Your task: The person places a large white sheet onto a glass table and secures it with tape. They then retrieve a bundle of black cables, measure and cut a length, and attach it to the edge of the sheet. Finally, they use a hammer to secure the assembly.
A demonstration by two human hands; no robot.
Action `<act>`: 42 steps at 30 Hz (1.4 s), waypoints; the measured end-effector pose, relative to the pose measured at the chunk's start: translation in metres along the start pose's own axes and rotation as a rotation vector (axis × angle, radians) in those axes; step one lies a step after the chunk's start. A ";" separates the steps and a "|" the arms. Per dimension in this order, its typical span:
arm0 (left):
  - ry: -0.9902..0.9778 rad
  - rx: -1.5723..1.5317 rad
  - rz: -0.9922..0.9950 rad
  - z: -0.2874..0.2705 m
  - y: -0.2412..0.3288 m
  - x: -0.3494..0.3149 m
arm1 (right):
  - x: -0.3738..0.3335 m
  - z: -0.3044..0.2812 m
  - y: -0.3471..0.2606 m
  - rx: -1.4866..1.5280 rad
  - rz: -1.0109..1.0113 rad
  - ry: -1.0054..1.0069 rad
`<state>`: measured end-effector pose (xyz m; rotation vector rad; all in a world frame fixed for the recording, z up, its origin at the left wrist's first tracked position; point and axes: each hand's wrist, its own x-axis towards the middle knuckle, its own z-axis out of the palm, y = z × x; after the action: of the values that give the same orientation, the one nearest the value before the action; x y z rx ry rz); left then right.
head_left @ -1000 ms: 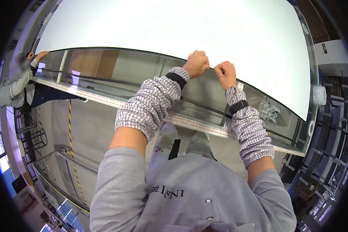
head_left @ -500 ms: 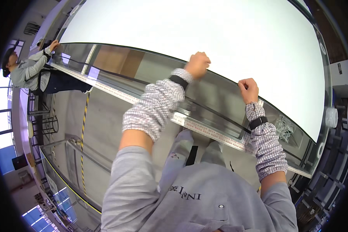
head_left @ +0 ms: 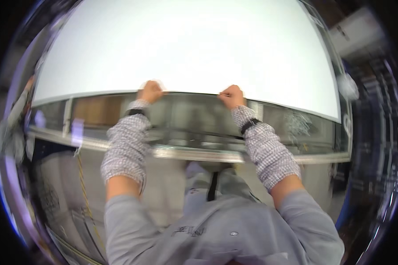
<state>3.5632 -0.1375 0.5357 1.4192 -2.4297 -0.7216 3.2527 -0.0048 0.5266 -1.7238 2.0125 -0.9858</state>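
Observation:
A large white sheet (head_left: 185, 48) with a thin dark near edge spreads across the far part of the view, over a metal-framed table. My left hand (head_left: 151, 91) is closed at that near edge, left of the middle, and slightly blurred. Farther right along the same edge, my right hand (head_left: 232, 96) is closed with its fingertips pinched on the sheet. Checked sleeve covers and black wristbands are on both my forearms. Between sheet and frame, the table shows a see-through strip.
The table's pale metal front rail (head_left: 194, 153) runs across in front of my body. A tangle of thin clear strips (head_left: 297, 123) lies under the strip at right. A brown panel (head_left: 97, 110) shows below at left. Another person's blurred arm (head_left: 20, 104) is at the far left.
My view has turned, so the sheet's near edge lies more level. My left hand has moved left along the edge, farther from the right hand. The other person is now mostly out of view.

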 end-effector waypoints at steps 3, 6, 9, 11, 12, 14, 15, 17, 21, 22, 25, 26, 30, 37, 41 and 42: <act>0.036 0.080 -0.034 -0.006 -0.027 -0.007 | -0.030 -0.102 0.035 -0.256 0.092 0.148; -0.071 0.171 -0.162 -0.008 0.033 0.014 | -0.098 -0.202 0.098 -0.277 0.001 0.475; -0.113 0.217 0.095 0.029 0.104 0.031 | -0.197 -0.294 0.118 -0.073 0.186 0.431; -0.122 0.185 0.228 0.076 0.183 0.044 | -0.265 -0.340 0.134 0.001 0.323 0.390; -0.141 0.233 0.262 0.105 0.217 0.056 | -0.298 -0.356 0.149 0.012 0.351 0.412; -0.053 0.133 0.413 0.165 0.307 0.064 | -0.363 -0.388 0.174 0.026 0.443 0.425; 0.000 0.213 0.435 0.193 0.321 0.077 | -0.383 -0.401 0.180 0.056 0.471 0.404; 0.031 0.091 0.387 0.236 0.421 0.068 | -0.439 -0.430 0.211 0.086 0.570 0.429; 0.060 -0.036 0.330 0.286 0.491 0.075 | -0.476 -0.483 0.257 0.119 0.699 0.399; 0.066 -0.067 0.305 0.292 0.496 0.079 | -0.466 -0.495 0.268 0.088 0.622 0.350; 0.058 -0.138 0.295 0.304 0.504 0.081 | -0.403 -0.515 0.292 0.057 0.438 0.216; 0.056 -0.174 0.273 0.304 0.504 0.080 | -0.373 -0.516 0.293 0.070 0.363 0.176; 0.041 -0.300 0.305 0.309 0.503 0.076 | -0.254 -0.502 0.287 0.081 0.049 0.001; 0.171 -0.279 0.400 0.315 0.539 0.069 | -0.126 -0.407 0.313 -0.103 -0.237 -0.127; 0.142 -0.266 0.325 0.308 0.533 0.064 | -0.092 -0.359 0.307 -0.156 -0.305 0.001; 0.122 -0.264 0.305 0.308 0.533 0.064 | -0.089 -0.352 0.306 -0.129 -0.304 0.010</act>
<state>2.9986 0.1149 0.5508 0.9396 -2.2841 -0.8172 2.8229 0.1958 0.5544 -2.1452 1.8923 -0.9725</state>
